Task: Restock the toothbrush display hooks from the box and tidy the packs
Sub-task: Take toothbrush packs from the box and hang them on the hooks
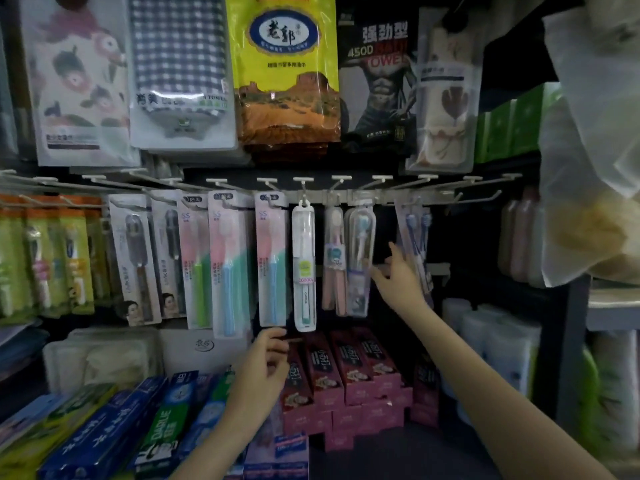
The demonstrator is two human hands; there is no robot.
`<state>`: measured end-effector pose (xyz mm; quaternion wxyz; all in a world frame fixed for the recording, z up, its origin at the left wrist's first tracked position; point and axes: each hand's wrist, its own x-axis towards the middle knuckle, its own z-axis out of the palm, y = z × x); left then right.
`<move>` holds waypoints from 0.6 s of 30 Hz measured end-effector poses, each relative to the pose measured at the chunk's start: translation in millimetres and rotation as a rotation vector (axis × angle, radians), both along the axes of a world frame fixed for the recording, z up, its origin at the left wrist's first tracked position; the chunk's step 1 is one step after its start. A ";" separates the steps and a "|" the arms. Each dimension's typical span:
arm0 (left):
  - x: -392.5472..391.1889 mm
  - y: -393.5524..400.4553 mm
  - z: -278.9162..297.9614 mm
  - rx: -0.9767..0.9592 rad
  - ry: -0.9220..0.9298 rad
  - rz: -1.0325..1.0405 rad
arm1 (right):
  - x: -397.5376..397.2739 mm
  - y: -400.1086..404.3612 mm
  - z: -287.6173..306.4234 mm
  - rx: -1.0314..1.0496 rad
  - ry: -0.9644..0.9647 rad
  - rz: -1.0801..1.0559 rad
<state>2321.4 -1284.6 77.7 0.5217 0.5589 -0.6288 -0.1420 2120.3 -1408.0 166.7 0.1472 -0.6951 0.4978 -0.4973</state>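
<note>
Toothbrush packs hang in a row from white hooks [341, 181] across the middle of the display. My left hand [265, 362] is raised just under the pink-and-blue pack [272, 258], its fingertips touching that pack's bottom edge. My right hand [398, 275] reaches between the clear-case pack [360, 261] and the blue twin-brush pack [415, 244], with the thumb by the clear case and a finger pointing up. A white tube-case toothbrush [304, 268] hangs between my two hands. Whether either hand pinches a pack is unclear. No box is in view.
Towel packs [285, 71] hang above the hooks. Red toothpaste boxes [346, 372] and blue and green toothpaste boxes [114, 431] lie on the shelf below. Tissue rolls [498, 344] stand at the right, and a plastic bag [592, 150] hangs at the upper right.
</note>
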 end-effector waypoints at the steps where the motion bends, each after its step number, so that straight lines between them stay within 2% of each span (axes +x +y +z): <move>1: -4.7 2.2 -6.1 -0.008 -0.025 -0.007 | -8.3 9.5 -14.4 0.005 0.005 0.005; 5: -31.3 9.3 -45.0 0.022 -0.091 -0.078 | -68.4 51.4 -86.6 0.106 0.039 0.045; 10: -95.9 21.7 -137.5 0.316 -0.130 -0.244 | -154.7 114.6 -198.3 0.320 0.165 0.128; 15: -138.8 40.5 -237.3 0.637 -0.229 -0.313 | -207.7 162.3 -353.3 0.726 0.142 0.179; 18: -153.0 57.5 -276.3 0.741 -0.423 -0.322 | -220.3 181.0 -440.6 1.021 0.172 0.122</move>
